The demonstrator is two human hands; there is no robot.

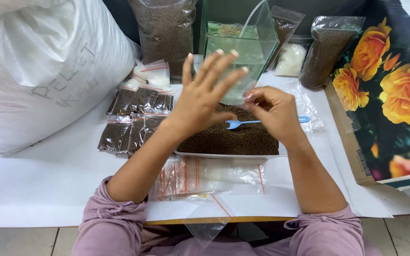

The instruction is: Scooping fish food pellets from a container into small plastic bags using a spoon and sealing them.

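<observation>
I see a clear bag (237,93) held up over the tray (228,154) of brown pellets (233,135). My right hand (274,114) pinches its edge. My left hand (205,97) is open, fingers spread, flat against it. A blue spoon (243,123) lies on the pellets. Filled small bags (136,121) sit left on the counter (48,185).

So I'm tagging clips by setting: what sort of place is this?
Probably a small home packing table for pellet feed: a tray of brown pellets, filled small zip bags, and a big white sack.
</observation>
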